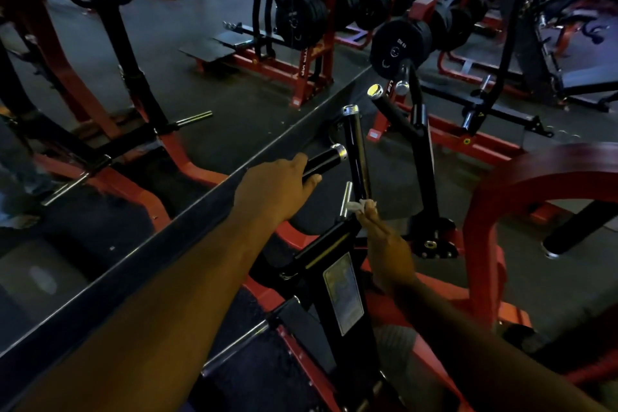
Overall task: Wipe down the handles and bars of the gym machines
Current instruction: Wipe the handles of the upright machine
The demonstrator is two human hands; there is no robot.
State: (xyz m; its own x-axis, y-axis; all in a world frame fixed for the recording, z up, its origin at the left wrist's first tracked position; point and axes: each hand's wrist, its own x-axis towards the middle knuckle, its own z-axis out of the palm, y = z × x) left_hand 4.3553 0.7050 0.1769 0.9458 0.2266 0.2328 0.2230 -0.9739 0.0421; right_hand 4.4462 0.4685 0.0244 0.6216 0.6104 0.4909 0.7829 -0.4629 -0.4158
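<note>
I see the black handle with its chrome end cap sticking out to the left of the machine's upright black bar, just above the middle of my view. My left hand is wrapped around that handle, fingers over the top and thumb underneath, with only the capped end showing past my knuckles. My right hand reaches up from below and pinches a small white cloth in its fingertips, pressing it against the lower part of the upright bar, just above where the bar meets the black machine arm. A short chrome peg stands just left of the cloth.

A second black bar with a shiny cap angles up to the right of the first, and joins a black post that runs down to a pivot on the red frame. A worn label plate sits on the black column between my forearms.

A long dark ledge runs diagonally under my left forearm. Beyond it the dark rubber floor spreads out. Stacks of black weight plates hang on red racks farther back, one marked with white lettering. More red and black machines fill the left edge and the far right, dimly lit.
</note>
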